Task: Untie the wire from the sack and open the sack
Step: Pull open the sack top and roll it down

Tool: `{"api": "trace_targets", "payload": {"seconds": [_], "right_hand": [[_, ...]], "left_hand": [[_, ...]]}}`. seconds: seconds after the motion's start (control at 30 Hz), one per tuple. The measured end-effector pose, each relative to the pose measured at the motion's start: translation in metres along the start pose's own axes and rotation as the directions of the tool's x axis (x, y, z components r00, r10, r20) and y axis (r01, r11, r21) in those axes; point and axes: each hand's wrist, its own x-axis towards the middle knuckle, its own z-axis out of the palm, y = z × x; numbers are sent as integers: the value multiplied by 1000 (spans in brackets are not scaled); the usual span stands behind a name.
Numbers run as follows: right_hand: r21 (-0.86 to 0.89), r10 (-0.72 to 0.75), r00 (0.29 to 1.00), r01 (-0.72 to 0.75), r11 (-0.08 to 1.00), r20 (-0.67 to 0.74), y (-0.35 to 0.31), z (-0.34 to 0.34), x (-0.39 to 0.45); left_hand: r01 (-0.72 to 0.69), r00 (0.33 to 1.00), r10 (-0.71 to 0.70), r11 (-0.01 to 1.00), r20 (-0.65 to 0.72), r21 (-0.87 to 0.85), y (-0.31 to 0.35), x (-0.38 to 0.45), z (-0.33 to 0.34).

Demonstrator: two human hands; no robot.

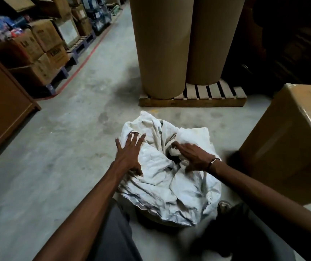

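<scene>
On the concrete floor (pixel 60 147), the soft, crumpled sack (pixel 169 178) was pressed by the open, splayed left hand (pixel 130 155) while its gathered mouth, judged the best hold, was pinched by the right hand (pixel 190 157).

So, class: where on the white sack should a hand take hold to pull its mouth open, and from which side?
Probably the loose folded flap of the sack beside the dark opening, coming from above. The cloth bunches there, where the right hand is; the left hand lies flat on the sack.

brown paper rolls (pixel 179 44) on wooden pallet (pixel 194 100) | taped carton (pixel 290 144) right | stacked boxes (pixel 43 44) left
</scene>
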Motion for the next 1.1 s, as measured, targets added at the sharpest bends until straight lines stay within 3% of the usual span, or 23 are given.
{"api": "trace_targets", "payload": {"seconds": [0.2, 0.33, 0.43, 0.53, 0.6, 0.67, 0.73, 0.8, 0.87, 0.93, 1.03, 1.1], "right_hand": [[-203, 193, 976, -171, 964, 96, 45, 2, 5], [-151, 318, 940, -299, 942, 121, 77, -17, 4], [-190, 234, 972, -224, 956, 33, 80, -15, 3], [7, 110, 978, -111, 994, -179, 57, 3, 3], [201, 188, 910, -119, 972, -371, 36, 20, -4], [337, 358, 779, -199, 920, -515, 24, 40, -15], [408, 498, 654, -301, 862, -569, 21, 58, -26], [507, 600, 616, -348, 789, -511, 27, 68, -31], [588, 659, 640, -374, 717, -395, 40, 72, -27], [557, 657, 674, -420, 717, -337, 54, 70, -19], [527, 623, 677, -389, 755, -392, 69, 45, 6], [506, 596, 658, -357, 785, -460, 69, 14, 33]], "left_hand": [[-51, 993, 33, 987, 116, 155, -29, 24, 8], [-33, 973, -22, 973, 231, 231, -45, 34, 16], [10, 943, -88, 971, 322, 238, -33, 31, 26], [75, 915, -160, 969, 370, 235, -6, 22, 35], [105, 943, -160, 975, 292, 196, 11, 16, 42], [86, 981, -102, 992, 168, 97, 26, 13, 48], [-40, 998, 41, 999, 56, -14, 34, 12, 55], [-204, 977, 208, 976, 45, -79, 36, 12, 66], [-280, 950, 285, 958, 125, -57, 36, 11, 84], [-270, 941, 270, 962, 201, -31, 40, 4, 98], [-220, 904, 222, 974, 365, -48, 64, -22, 104], [-130, 814, 206, 976, 542, -176, 90, -37, 109]]}}
